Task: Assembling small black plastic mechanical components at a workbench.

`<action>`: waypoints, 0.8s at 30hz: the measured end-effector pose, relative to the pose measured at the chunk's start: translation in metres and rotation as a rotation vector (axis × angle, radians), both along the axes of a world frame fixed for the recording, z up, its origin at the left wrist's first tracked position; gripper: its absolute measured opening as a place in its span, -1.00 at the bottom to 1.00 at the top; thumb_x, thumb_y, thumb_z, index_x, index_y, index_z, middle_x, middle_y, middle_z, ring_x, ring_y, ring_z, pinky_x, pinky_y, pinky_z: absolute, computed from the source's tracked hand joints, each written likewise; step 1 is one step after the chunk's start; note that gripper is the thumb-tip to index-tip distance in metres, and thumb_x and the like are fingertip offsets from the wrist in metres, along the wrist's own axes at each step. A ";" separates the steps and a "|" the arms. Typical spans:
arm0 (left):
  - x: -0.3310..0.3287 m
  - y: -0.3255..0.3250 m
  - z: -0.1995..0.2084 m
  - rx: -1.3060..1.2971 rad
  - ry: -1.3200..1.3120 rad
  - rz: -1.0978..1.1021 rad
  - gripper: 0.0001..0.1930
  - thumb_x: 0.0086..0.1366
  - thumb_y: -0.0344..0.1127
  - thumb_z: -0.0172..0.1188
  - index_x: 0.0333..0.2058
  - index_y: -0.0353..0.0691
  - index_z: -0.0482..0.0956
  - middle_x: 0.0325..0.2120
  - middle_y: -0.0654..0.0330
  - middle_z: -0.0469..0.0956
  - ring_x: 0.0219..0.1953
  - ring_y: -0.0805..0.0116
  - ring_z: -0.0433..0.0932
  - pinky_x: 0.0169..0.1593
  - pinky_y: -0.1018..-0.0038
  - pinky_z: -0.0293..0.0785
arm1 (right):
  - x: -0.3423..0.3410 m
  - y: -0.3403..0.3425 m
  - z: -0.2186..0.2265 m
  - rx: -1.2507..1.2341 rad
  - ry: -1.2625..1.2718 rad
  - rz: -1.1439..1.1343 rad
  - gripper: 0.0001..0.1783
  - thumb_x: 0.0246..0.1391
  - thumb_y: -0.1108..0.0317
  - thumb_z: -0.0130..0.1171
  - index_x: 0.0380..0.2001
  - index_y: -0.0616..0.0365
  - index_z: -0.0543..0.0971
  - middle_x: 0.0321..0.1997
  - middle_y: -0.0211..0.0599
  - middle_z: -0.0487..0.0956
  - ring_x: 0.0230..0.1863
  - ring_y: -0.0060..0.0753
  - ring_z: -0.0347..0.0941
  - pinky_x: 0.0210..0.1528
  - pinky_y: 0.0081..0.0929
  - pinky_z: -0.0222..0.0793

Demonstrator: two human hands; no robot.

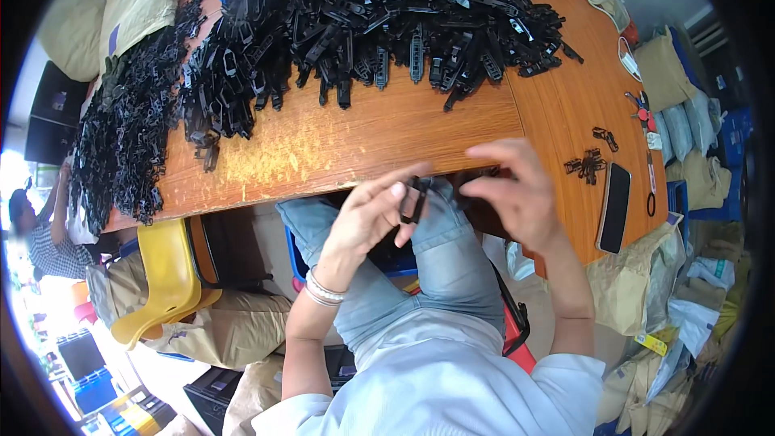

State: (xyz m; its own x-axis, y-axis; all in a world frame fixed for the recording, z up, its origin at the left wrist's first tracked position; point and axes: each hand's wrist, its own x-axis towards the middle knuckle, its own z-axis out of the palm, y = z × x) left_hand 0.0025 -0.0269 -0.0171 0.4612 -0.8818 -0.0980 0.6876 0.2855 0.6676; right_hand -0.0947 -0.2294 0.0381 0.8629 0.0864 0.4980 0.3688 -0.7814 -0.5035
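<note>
In the head view, the person sits at a wooden desk point(476, 123), both hands raised above the lap near its front edge. The left hand point(359, 224) holds a black plastic piece point(414, 200), its fingers point(394, 191) pinching the frame-like part over the jeans point(452, 262). The right hand point(523, 198) is just beside it, somewhat blurred, with thumb and index spread apart; whether a small dark thing lies between them cannot be told.

A large heap of black parts point(387, 16) covers the far side of the desk, and a pile of smaller black pieces point(133, 125) runs along its left end. On the right part of the desk, a small cluster of black clips point(588, 166) lies near a dark phone point(614, 208), with scissors point(651, 194) beyond the phone and red-handled pliers point(643, 114) farther up. A yellow chair point(165, 274) stands at the left, and past it another person point(48, 246) in a checked shirt is partly visible.
</note>
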 end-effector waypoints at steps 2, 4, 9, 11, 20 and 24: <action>-0.008 -0.002 0.002 0.032 0.025 0.020 -0.57 0.33 -0.31 -0.16 0.08 -0.50 0.20 -0.54 0.10 0.44 -0.68 0.39 0.40 -0.64 0.61 0.29 | 0.010 0.017 -0.008 0.034 -0.069 0.133 -0.84 -0.21 0.50 0.11 -0.46 0.06 0.59 -0.12 -0.22 0.47 -0.16 -0.19 0.35 -0.18 -0.37 0.28; -0.009 0.000 0.003 0.002 0.055 -0.055 -0.58 0.33 -0.32 -0.15 0.07 -0.50 0.21 -0.55 0.12 0.43 -0.71 0.39 0.39 -0.66 0.61 0.28 | 0.013 0.023 -0.011 0.002 -0.049 0.150 -0.86 -0.22 0.47 0.12 -0.47 0.06 0.58 -0.11 -0.21 0.46 -0.15 -0.18 0.35 -0.15 -0.33 0.27; -0.007 0.003 0.002 0.004 0.080 -0.056 -0.60 0.32 -0.33 -0.11 0.04 -0.50 0.23 -0.53 0.13 0.44 -0.68 0.41 0.42 -0.63 0.60 0.32 | 0.014 0.030 -0.014 -0.013 -0.011 0.133 -0.88 -0.20 0.47 0.14 -0.47 0.12 0.55 -0.11 -0.19 0.46 -0.14 -0.15 0.35 -0.14 -0.30 0.26; -0.007 0.000 -0.002 0.003 0.082 -0.025 -0.62 0.31 -0.34 -0.09 0.01 -0.49 0.26 -0.52 0.13 0.45 -0.65 0.42 0.44 -0.60 0.60 0.36 | 0.013 0.037 -0.012 -0.037 0.003 0.096 -0.87 -0.19 0.48 0.16 -0.45 0.16 0.55 -0.11 -0.18 0.46 -0.14 -0.14 0.35 -0.14 -0.29 0.26; 0.028 -0.037 0.014 0.274 -0.430 -0.052 -0.79 0.19 -0.42 0.10 -0.22 -0.40 0.44 -0.38 0.13 0.52 -0.37 0.45 0.50 -0.25 0.57 0.43 | -0.019 0.040 -0.032 0.520 0.059 -0.280 -0.81 -0.03 0.52 0.09 -0.33 0.44 0.49 -0.17 -0.10 0.45 -0.19 -0.27 0.39 -0.19 -0.52 0.30; 0.096 -0.089 0.018 0.410 -1.422 0.565 -0.92 0.09 -0.41 0.14 -0.45 -0.29 0.54 -0.54 0.13 0.47 -0.51 0.28 0.49 -0.45 0.46 0.39 | -0.027 0.034 -0.043 0.770 0.080 -0.378 -0.77 0.03 0.51 0.05 -0.23 0.43 0.50 -0.20 -0.21 0.47 -0.24 -0.47 0.41 -0.28 -0.65 0.28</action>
State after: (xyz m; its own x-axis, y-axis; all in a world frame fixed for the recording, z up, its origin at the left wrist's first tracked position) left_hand 0.0986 -0.1160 0.0010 0.6263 -0.5950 0.5037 -0.6683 -0.0771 0.7399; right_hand -0.1218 -0.1950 -0.0049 0.8005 -0.5508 0.2362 0.0936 -0.2744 -0.9570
